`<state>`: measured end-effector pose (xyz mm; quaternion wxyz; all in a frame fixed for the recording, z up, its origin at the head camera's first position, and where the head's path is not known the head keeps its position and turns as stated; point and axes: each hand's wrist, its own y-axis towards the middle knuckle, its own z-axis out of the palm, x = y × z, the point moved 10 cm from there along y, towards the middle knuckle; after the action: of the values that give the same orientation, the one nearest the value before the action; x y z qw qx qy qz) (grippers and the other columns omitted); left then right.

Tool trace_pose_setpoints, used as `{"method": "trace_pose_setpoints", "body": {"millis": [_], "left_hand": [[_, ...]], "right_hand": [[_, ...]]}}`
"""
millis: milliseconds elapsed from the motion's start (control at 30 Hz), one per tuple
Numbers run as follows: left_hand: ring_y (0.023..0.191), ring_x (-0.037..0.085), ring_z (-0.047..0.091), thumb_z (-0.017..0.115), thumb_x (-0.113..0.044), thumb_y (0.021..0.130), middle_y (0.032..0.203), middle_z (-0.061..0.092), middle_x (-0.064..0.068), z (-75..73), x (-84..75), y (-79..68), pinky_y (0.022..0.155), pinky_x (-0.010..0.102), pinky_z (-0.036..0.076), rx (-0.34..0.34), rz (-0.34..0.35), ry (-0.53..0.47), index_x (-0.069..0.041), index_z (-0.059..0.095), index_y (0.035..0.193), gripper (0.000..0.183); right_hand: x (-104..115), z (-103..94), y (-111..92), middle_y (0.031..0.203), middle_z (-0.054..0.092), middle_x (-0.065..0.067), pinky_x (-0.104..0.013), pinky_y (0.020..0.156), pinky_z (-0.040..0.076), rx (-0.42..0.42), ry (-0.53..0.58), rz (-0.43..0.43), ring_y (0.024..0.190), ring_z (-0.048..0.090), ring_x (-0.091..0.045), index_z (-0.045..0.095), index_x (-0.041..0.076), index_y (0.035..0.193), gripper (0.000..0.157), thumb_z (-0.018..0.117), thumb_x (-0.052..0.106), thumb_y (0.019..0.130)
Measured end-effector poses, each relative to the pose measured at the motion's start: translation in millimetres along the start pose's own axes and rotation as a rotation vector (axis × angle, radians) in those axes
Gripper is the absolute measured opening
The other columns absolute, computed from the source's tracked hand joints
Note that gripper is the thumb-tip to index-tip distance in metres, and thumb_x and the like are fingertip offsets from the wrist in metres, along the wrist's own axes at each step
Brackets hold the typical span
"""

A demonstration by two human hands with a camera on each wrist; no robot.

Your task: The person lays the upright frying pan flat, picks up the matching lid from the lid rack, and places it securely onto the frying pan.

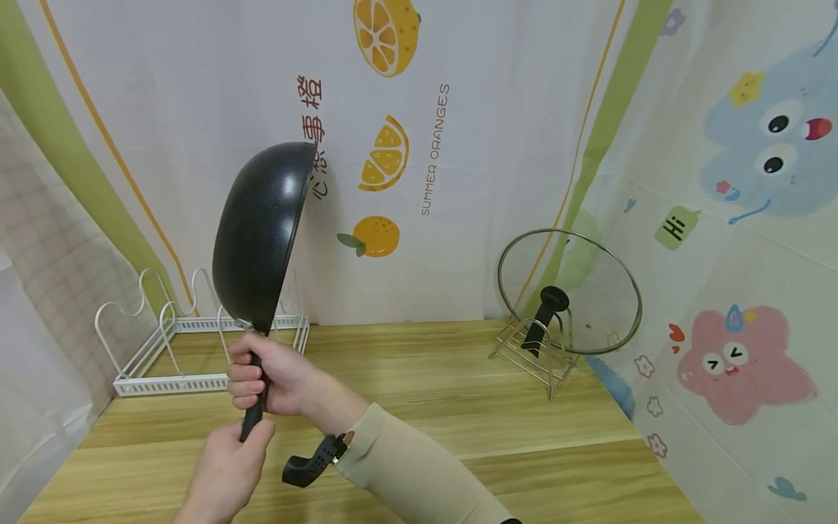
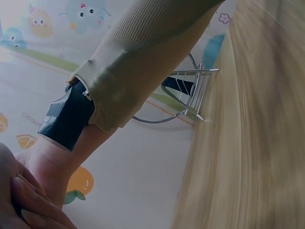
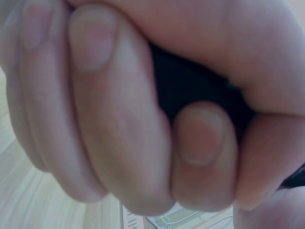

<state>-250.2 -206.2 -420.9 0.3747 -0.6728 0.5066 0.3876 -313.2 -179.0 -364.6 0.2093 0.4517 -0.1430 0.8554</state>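
A black wok (image 1: 262,225) is held up on edge in the head view, its rounded underside to the left and its rim facing right. My right hand (image 1: 281,375) grips the upper part of the black handle (image 1: 252,422), just below the bowl. In the right wrist view the curled fingers (image 3: 119,109) wrap round the dark handle (image 3: 183,86). Lower down, my left hand (image 1: 229,466) holds the handle's end, with its thumb along it. The left wrist view shows the right sleeve (image 2: 138,62) and hands at its lower left; the wok is out of that view.
A white wire rack (image 1: 170,382) stands at the back left, partly behind the wok. At the back right, a glass lid (image 1: 569,291) with a black knob leans in a small metal stand (image 1: 543,367). Printed curtains (image 1: 458,276) bound the wooden table (image 1: 406,393).
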Motion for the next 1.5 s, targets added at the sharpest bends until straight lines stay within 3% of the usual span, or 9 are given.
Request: {"method": "trace_pose_setpoints", "body": {"millis": [867, 1500], "left_hand": [[0.044, 0.013, 0.038, 0.055, -0.024, 0.105, 0.053, 0.040, -0.005, 0.1, -9.8, -5.3, 0.045, 0.027, 0.034, -0.015, 0.028, -0.008, -0.016, 0.045, 0.062, 0.046], [0.043, 0.012, 0.034, 0.054, -0.017, 0.105, 0.052, 0.039, -0.006, 10.8, -13.4, -7.2, 0.043, 0.024, 0.031, 0.026, 0.026, -0.107, -0.015, 0.045, 0.062, 0.044]], "right_hand": [[7.1, 4.8, -6.6, 0.052, 0.033, 0.014, -0.017, 0.049, 0.028, 0.002, -0.006, -0.018, 0.044, 0.033, -0.002, 0.034, 0.023, 0.066, 0.045, 0.036, 0.022, 0.110], [7.6, -0.9, -12.9, 0.053, 0.033, 0.014, -0.016, 0.049, 0.029, -0.011, 0.012, -0.020, 0.044, 0.035, 0.000, 0.034, 0.025, 0.065, 0.044, 0.037, 0.024, 0.109]]}}
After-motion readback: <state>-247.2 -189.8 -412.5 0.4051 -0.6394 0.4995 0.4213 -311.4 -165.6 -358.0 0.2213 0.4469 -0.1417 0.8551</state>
